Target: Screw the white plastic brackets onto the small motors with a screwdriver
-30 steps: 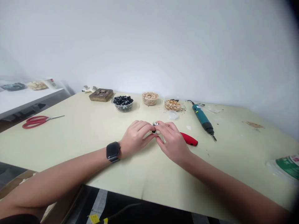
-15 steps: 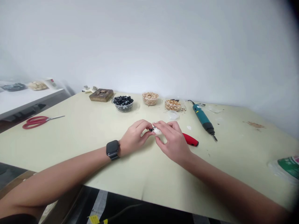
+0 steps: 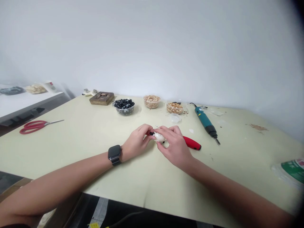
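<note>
A small white rounded object [image 3: 159, 137] with a black piece [image 3: 152, 134] at its left end is between my hands at the middle of the table. My left hand [image 3: 137, 141], with a dark watch at the wrist, pinches the black piece between thumb and fingers. My right hand [image 3: 175, 145] has its fingers round the white object from the right. A red-handled tool [image 3: 193, 143] lies partly hidden behind my right hand, and a thin metal tip shows above the fingers.
Red scissors [image 3: 34, 126] lie left. Along the back are a wooden block [image 3: 102, 98], tubs of black pieces [image 3: 124, 106], pale bits [image 3: 152, 101] and orange-brown bits [image 3: 175, 108]. A teal rotary tool [image 3: 206, 122] and green-labelled container [image 3: 293, 171] are right.
The view has shifted slightly. More of the white object shows between my fingers, and a thin metal tip now shows more clearly above them. Both hands keep their hold.
</note>
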Available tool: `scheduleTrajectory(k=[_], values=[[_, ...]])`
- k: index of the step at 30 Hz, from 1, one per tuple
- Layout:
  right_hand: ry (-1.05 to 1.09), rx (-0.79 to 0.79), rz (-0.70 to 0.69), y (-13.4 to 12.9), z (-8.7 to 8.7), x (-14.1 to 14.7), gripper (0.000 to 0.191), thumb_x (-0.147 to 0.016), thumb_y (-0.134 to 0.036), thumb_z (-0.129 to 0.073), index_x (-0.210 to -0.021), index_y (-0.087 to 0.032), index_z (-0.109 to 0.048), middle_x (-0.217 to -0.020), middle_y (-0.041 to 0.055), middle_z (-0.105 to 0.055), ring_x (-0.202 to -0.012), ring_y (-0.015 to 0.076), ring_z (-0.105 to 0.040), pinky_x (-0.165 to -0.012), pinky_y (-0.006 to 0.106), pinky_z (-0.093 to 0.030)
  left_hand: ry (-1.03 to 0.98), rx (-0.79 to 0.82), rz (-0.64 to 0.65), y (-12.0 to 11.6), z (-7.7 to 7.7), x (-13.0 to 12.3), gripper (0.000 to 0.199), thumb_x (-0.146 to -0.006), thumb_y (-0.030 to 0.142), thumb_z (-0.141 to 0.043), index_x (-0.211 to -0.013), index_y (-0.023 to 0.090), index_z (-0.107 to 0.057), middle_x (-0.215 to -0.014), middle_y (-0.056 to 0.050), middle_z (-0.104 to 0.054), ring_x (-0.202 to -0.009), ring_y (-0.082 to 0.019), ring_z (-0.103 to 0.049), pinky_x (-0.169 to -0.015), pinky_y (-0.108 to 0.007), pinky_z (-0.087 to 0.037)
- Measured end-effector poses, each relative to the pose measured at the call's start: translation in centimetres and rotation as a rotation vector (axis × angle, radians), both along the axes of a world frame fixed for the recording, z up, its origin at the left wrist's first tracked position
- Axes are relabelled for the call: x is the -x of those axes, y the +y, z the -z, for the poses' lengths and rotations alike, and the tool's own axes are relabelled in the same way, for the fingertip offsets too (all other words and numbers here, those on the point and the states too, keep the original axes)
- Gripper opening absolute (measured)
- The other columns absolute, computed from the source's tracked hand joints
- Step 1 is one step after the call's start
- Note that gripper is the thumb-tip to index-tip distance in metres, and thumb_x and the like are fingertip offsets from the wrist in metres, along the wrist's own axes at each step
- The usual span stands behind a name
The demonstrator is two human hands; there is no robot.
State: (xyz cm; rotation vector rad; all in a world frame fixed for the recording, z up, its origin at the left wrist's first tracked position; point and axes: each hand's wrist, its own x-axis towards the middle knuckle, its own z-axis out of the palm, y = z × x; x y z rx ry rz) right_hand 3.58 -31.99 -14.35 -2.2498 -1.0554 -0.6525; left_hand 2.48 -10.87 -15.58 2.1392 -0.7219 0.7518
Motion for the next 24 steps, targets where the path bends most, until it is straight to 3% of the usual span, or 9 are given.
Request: scheduleTrajectory(k=[5, 9, 11, 16, 24], values=[[0.023, 0.024, 0.019, -0.01, 0.39, 0.00, 0.038, -0.094, -0.014, -0.064, -0.132, -0.023, -0.064, -0.143, 0.0060, -0.064, -0.119, 0.0295, -0.051, -0.105, 0.052, -0.053, 0.028, 0.001, 0.003, 0.23, 0.06, -0.13, 0.009, -0.097, 0.013, -0.062, -0.101, 0.018, -0.056, -0.090, -0.001, -0.063, -0.079, -0.013, -0.060, -0.070, -0.023, -0.048], [0.121, 0.095, 0.005, -0.19, 0.61, -0.30, 0.045, -0.095, -0.018, -0.065, -0.139, -0.027, -0.059, -0.165, 0.0059, -0.043, -0.149, 0.0337, -0.038, -0.119, 0.058, -0.044, 0.029, -0.017, 0.014, 0.32, 0.05, -0.12, 0.013, -0.096, 0.008, -0.060, -0.102, 0.018, -0.056, -0.092, -0.001, -0.063, -0.082, -0.013, -0.060, -0.073, -0.023, -0.049], [0.213, 0.109, -0.036, -0.28, 0.74, -0.55, 0.046, -0.097, -0.019, -0.061, -0.142, -0.029, -0.056, -0.168, 0.0060, -0.038, -0.156, 0.0305, -0.035, -0.120, 0.055, -0.045, 0.014, -0.034, 0.031, 0.30, 0.04, -0.05, 0.015, -0.095, 0.006, -0.057, -0.102, 0.019, -0.055, -0.093, -0.002, -0.063, -0.082, -0.014, -0.060, -0.073, -0.023, -0.048], [0.287, 0.051, -0.136, -0.40, 0.95, -0.95, 0.041, -0.100, -0.017, -0.054, -0.140, -0.028, -0.052, -0.164, 0.0068, -0.044, -0.156, 0.0234, -0.039, -0.120, 0.046, -0.048, -0.101, -0.105, 0.036, 0.26, -0.11, 0.08, 0.012, -0.098, 0.008, -0.056, -0.101, 0.019, -0.054, -0.090, -0.002, -0.062, -0.080, -0.015, -0.058, -0.072, -0.025, -0.047], [0.190, -0.043, -0.155, -0.73, 0.49, -0.54, 0.041, -0.100, -0.019, -0.059, -0.138, -0.031, -0.059, -0.160, 0.0057, -0.048, -0.144, 0.0263, -0.055, -0.117, 0.045, -0.053, -0.210, -0.085, 0.007, 0.36, -0.88, 0.53, 0.009, -0.102, 0.018, -0.064, -0.106, 0.019, -0.056, -0.094, -0.003, -0.067, -0.084, -0.015, -0.062, -0.076, -0.026, -0.049]])
